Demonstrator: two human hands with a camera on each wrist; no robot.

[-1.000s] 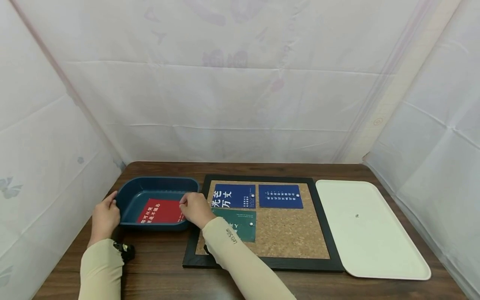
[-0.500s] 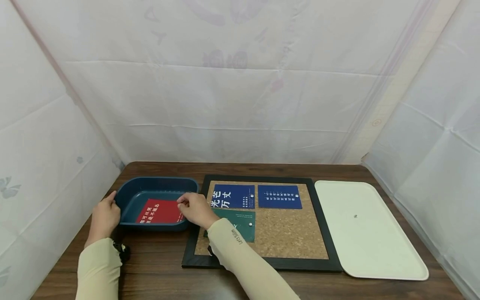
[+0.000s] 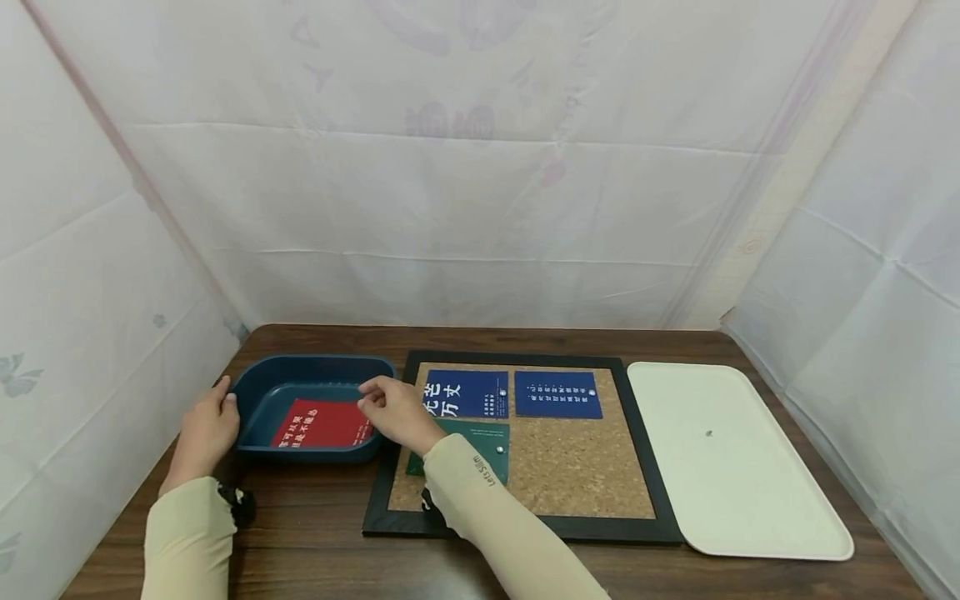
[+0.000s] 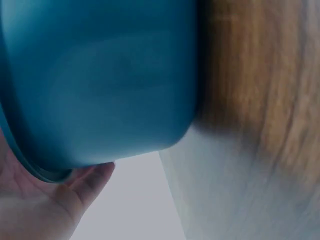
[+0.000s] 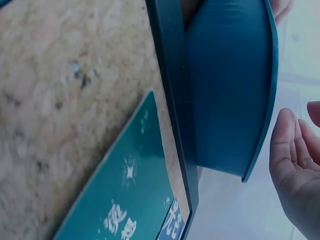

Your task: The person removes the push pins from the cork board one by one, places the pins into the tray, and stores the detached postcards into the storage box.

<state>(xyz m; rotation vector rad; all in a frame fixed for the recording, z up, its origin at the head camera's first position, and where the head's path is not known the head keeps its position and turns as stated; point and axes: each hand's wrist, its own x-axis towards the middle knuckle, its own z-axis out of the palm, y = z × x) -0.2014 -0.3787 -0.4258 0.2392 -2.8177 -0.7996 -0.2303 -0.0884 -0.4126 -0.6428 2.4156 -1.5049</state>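
Observation:
My left hand [image 3: 206, 429] grips the left side of a blue plastic basin [image 3: 251, 400]; in the left wrist view its fingers [image 4: 92, 185] wrap the rim corner. A red card [image 3: 330, 423] with white lettering lies in the basin. Over the basin's right rim hovers my right hand [image 3: 401, 414], its thumb and fingers bent a little and apart, with nothing visible between them. Under the right forearm is a black-framed cork board [image 3: 577, 467]. It bears a green card [image 3: 487, 442], partly covered by the arm, and two blue cards, one left [image 3: 472, 393] and one right [image 3: 558, 394].
Right of the board lies a cream tray [image 3: 735, 458] with a small dark mark or object [image 3: 708, 433] on it. All stand on a brown wooden table [image 3: 315, 542]. Whitish sheeting [image 3: 480, 208] encloses the back and sides. A silvery pin [image 3: 500, 449] sits on the green card.
My right hand has lifted slightly, and its thumb and fingertips have parted. The left hand stays at the basin's side, and the cards stay where they were.

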